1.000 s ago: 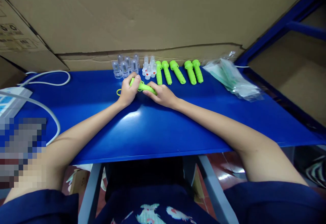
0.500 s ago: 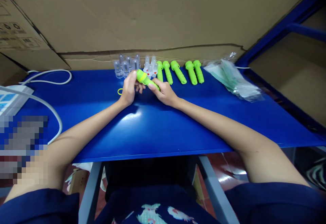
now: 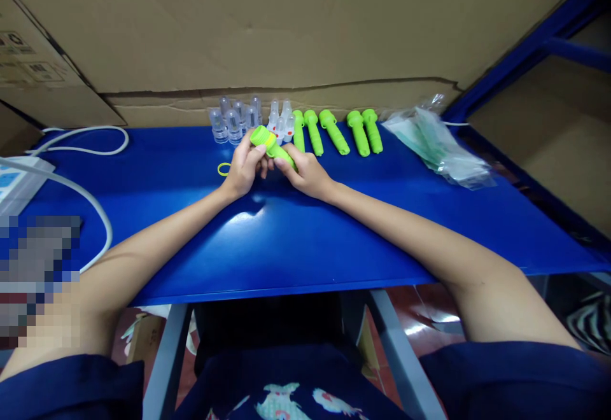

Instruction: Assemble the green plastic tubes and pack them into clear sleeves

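Both hands hold one lime-green flashlight-shaped body (image 3: 275, 147), tilted with its wide end up and to the left. My left hand (image 3: 244, 167) is closed around the wide end, its thumb lying by a yellow ring on it. My right hand (image 3: 305, 170) grips the narrow end. Just left of my left hand a loose yellow ring (image 3: 224, 169) lies on the table. Behind the hands stand several clear plastic domed caps (image 3: 233, 126) and several smaller whitish cones with red dots (image 3: 279, 121). Several matching green bodies (image 3: 334, 132) lie in a row to the right.
The blue table (image 3: 296, 242) meets a cardboard wall (image 3: 267, 32) at the back. Clear plastic bags (image 3: 439, 149) with greenish contents lie at right. A white power strip (image 3: 28, 178) and its grey-white cable (image 3: 90, 197) are at left, above a blurred-out patch.
My left thumb has come down over the wide end of the green body, and that end's rim now faces more toward me. My right hand keeps its grip.
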Available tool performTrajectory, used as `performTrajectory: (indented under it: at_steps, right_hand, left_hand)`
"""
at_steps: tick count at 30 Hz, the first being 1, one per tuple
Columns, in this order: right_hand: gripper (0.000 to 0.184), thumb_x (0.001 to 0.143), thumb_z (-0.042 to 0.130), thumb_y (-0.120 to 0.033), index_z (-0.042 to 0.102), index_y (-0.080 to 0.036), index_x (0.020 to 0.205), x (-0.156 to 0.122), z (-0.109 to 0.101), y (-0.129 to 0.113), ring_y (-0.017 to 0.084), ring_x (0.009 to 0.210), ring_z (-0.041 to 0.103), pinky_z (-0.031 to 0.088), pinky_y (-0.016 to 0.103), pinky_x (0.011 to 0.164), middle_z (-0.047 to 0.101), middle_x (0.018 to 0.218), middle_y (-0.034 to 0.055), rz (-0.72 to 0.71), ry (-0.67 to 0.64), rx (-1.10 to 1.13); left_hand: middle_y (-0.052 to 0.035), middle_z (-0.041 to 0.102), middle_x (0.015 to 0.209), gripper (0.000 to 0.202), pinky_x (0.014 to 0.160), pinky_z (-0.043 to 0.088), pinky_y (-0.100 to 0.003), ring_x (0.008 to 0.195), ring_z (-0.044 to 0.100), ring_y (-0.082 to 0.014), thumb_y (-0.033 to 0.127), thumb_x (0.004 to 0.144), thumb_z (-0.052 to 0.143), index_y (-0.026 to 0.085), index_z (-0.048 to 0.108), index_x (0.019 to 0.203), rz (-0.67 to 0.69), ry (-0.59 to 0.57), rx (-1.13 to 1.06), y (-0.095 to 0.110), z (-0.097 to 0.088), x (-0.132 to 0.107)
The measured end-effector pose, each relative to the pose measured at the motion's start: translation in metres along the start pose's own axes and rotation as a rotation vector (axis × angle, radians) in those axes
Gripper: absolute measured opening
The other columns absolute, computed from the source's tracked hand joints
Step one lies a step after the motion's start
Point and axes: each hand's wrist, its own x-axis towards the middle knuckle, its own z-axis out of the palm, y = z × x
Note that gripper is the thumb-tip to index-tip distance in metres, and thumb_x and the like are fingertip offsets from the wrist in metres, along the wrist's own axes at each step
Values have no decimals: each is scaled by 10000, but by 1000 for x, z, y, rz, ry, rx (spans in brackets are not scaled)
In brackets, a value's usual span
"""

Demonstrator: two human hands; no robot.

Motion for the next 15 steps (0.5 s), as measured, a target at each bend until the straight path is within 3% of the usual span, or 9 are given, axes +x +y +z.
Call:
performTrajectory:
  at_steps: [4,15]
  right_hand:
    - [556,1034,313,-652,550,-172,1183,-1,2,1,210,737,654,456,310,663,706,910,85,-24,-22,-31]
    - [527,1026,336,-664,549,-191,1114,-1,-2,-2,194,664,605,430,307,631,655,811,52,4,-28,-1]
  left_hand:
    - [32,565,594,528,416,372,-240,385,516,-112,734,868,540,233,519,1030,-40,-3,4,1,0,-1]
    - [49,545,644,573,424,381,-220,438,542,-101,717,806,667,253,452,1065,-93,-43,-27,3,3,-4]
